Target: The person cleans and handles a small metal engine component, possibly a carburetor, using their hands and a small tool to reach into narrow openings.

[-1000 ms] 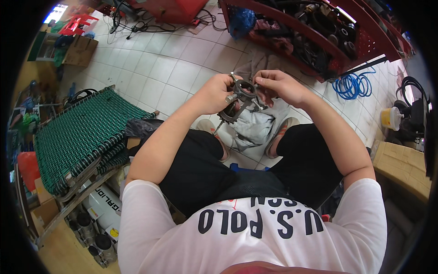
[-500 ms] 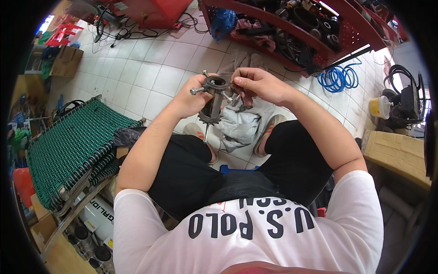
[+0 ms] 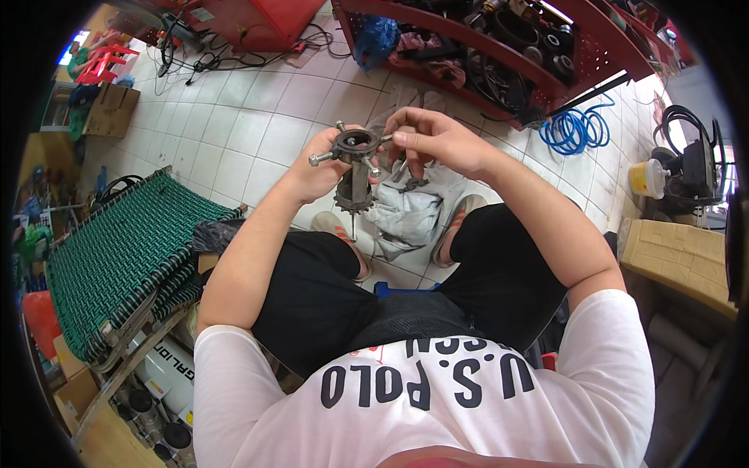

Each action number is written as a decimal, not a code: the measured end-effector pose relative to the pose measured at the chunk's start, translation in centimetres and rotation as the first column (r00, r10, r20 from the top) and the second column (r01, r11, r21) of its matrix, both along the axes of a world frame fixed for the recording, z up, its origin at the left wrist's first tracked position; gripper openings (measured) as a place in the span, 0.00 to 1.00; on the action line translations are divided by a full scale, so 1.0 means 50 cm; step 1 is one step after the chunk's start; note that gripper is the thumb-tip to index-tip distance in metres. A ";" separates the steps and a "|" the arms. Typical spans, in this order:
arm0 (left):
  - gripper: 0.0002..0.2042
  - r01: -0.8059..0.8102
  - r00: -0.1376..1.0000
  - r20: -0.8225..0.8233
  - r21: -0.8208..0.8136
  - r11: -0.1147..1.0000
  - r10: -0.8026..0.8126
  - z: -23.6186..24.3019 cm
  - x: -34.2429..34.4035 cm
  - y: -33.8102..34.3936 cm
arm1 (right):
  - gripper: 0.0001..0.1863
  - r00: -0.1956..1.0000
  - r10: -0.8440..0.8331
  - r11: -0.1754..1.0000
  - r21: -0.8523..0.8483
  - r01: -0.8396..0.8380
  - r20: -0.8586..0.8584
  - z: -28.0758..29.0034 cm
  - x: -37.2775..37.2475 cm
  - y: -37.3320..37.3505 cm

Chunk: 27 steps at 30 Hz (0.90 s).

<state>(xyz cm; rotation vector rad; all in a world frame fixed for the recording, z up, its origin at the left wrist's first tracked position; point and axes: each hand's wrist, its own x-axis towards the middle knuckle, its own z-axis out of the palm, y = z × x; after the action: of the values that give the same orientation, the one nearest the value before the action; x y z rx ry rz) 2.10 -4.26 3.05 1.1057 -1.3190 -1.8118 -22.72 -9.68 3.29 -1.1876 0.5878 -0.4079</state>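
My left hand (image 3: 315, 168) is wrapped round a dark metal cylindrical part (image 3: 358, 183), held upright above the floor between my feet. The part has a ring-shaped top, a toothed lower rim and bolts sticking out round its upper ring. One silver bolt (image 3: 321, 158) points left; another (image 3: 374, 172) sits at the ring's near right side. At the ring's right side my right hand (image 3: 437, 144) pinches a bolt (image 3: 388, 138) between thumb and forefinger. Its other fingers curl below. Under the hands a crumpled grey-white cloth (image 3: 407, 218) lies on the tiles.
A green woven folding bed (image 3: 133, 257) stands at my left. Ahead is a red metal rack (image 3: 460, 43) full of parts. A blue hose coil (image 3: 576, 131) lies at the far right, with a cardboard box (image 3: 679, 261) nearer. Black cables (image 3: 226, 58) trail across the floor.
The metal part and my left hand have shifted slightly left. My right hand has moved a little left too, its fingers more bent at the bolt on the ring's right side.
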 end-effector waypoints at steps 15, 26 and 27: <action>0.09 0.059 0.998 0.020 -0.106 0.993 -0.057 -0.019 0.017 -0.002 | 0.16 0.996 0.082 0.995 0.066 -0.080 -0.023 -0.011 -0.002 -0.007; 0.07 0.054 0.993 0.112 -0.079 0.995 -0.045 -0.007 -0.002 -0.003 | 0.24 0.989 0.147 0.970 0.194 -0.144 -0.002 -0.038 -0.007 -0.013; 0.07 0.041 0.995 0.097 -0.067 0.997 -0.034 -0.009 -0.003 -0.002 | 0.25 0.991 0.135 0.969 0.211 -0.126 -0.026 -0.037 -0.007 -0.013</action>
<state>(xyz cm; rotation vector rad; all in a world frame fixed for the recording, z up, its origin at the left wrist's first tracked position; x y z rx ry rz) 1.94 -4.36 2.61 1.1500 -1.4563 -1.7448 -23.06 -10.33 1.44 -1.0275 0.5691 -0.2046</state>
